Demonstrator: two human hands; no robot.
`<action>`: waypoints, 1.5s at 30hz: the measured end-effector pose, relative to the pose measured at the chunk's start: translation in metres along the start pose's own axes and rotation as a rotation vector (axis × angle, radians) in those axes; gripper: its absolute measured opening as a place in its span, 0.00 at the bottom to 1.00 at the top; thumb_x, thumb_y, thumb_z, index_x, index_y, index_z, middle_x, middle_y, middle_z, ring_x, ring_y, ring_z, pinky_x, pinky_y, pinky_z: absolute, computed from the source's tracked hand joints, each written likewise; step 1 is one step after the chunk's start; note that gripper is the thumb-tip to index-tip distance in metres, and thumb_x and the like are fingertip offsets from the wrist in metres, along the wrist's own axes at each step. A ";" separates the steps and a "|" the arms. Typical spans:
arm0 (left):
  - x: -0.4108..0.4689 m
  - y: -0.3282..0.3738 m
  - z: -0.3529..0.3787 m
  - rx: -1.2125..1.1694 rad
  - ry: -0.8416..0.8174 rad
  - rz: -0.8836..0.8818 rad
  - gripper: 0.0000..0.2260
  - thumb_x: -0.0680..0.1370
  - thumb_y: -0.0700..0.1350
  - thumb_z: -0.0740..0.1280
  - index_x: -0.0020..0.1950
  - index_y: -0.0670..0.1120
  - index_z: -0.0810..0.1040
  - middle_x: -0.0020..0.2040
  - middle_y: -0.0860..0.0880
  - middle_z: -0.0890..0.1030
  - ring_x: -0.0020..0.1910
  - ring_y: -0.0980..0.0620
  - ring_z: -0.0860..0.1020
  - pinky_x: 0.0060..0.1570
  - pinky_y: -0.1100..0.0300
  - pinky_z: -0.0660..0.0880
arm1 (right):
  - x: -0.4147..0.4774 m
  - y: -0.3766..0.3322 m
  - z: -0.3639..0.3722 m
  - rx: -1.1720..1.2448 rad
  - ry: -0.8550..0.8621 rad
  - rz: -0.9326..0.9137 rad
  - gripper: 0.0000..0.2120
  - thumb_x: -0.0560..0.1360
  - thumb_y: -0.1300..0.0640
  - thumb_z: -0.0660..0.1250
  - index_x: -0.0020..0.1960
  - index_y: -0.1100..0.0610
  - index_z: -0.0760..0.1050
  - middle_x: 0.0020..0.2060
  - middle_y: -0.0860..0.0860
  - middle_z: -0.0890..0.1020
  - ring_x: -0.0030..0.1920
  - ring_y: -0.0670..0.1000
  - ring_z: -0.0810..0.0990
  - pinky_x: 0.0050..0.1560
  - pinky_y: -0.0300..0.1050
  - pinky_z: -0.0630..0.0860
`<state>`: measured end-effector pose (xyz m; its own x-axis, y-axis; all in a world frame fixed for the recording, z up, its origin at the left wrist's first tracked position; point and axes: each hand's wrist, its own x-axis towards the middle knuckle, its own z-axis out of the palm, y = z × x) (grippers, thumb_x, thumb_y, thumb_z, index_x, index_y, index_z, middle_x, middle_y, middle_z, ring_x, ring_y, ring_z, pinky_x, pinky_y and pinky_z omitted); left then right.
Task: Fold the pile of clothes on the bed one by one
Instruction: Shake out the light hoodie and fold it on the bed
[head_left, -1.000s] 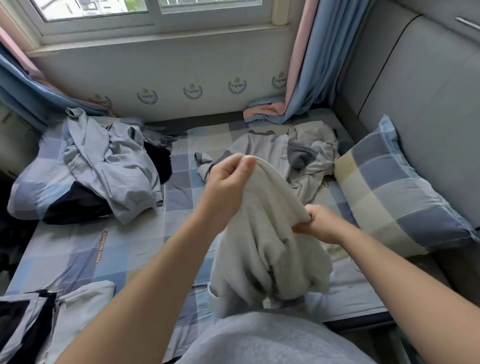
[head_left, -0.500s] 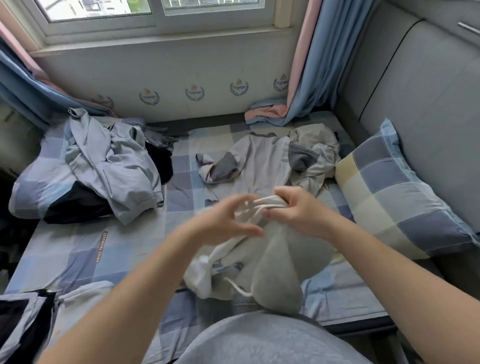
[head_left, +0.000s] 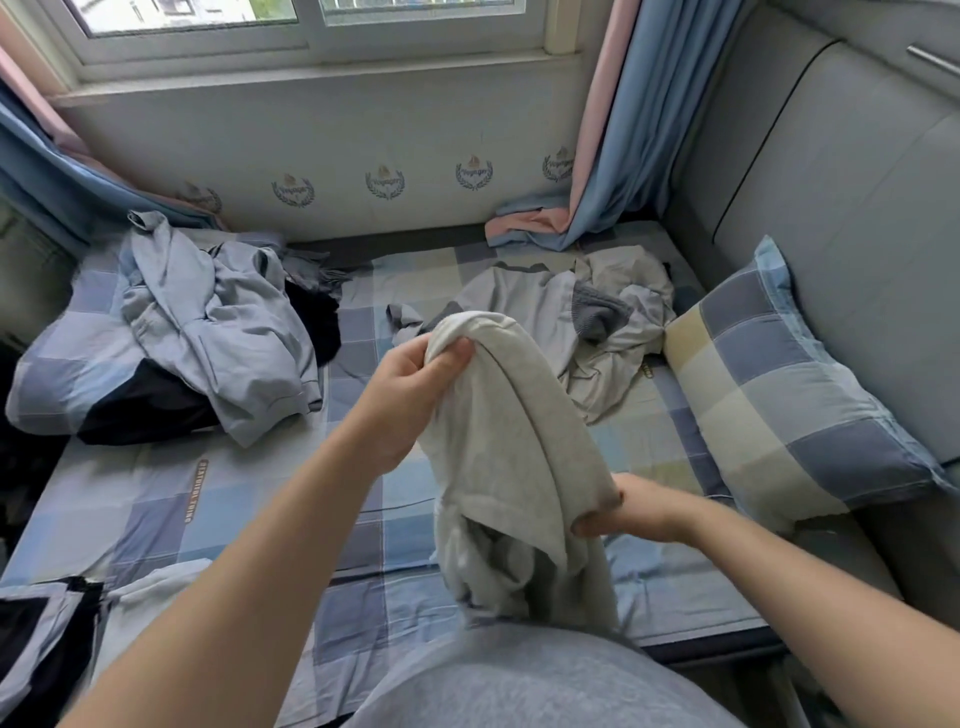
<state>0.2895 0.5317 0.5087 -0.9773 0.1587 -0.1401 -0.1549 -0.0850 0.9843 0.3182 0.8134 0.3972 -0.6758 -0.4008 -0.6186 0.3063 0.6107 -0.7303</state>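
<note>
While the left hand (head_left: 415, 384) pinches the cream garment (head_left: 514, 457) high, the right hand (head_left: 631, 509) grips its lower fold.

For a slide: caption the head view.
Left hand and right hand grip a cream knit garment above the checked bedsheet.

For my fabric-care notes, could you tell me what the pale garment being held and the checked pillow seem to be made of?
The pale garment, gripped by the left hand and right hand, looks like soft matte knit, perhaps cotton jersey: faintly heathered surface, limp rounded folds. The checked pillow looks like smooth matte woven cotton or blend: crisp squares, no sheen.
</note>
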 end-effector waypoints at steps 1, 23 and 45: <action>0.000 0.002 -0.002 -0.026 0.010 -0.010 0.13 0.78 0.50 0.71 0.54 0.41 0.81 0.48 0.45 0.83 0.48 0.48 0.81 0.51 0.53 0.78 | 0.002 0.006 0.007 0.069 0.056 -0.006 0.11 0.74 0.56 0.74 0.56 0.51 0.82 0.52 0.47 0.86 0.55 0.46 0.83 0.60 0.49 0.79; -0.003 -0.046 0.056 0.235 0.051 -0.004 0.13 0.82 0.52 0.65 0.49 0.44 0.82 0.43 0.47 0.82 0.43 0.49 0.78 0.49 0.39 0.78 | -0.049 -0.100 -0.067 0.505 0.454 -0.514 0.20 0.74 0.66 0.72 0.64 0.54 0.76 0.53 0.52 0.84 0.54 0.50 0.82 0.56 0.50 0.77; 0.015 -0.033 0.000 -0.257 0.522 -0.433 0.12 0.84 0.52 0.64 0.58 0.44 0.78 0.56 0.42 0.83 0.51 0.44 0.82 0.50 0.49 0.80 | -0.038 -0.080 -0.008 0.246 0.478 -0.428 0.09 0.82 0.57 0.63 0.46 0.59 0.77 0.34 0.54 0.75 0.35 0.52 0.70 0.36 0.49 0.69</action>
<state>0.2800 0.5370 0.4741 -0.7522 -0.2547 -0.6077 -0.5097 -0.3597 0.7816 0.3134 0.7852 0.4818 -0.9755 -0.1928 -0.1061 0.0513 0.2696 -0.9616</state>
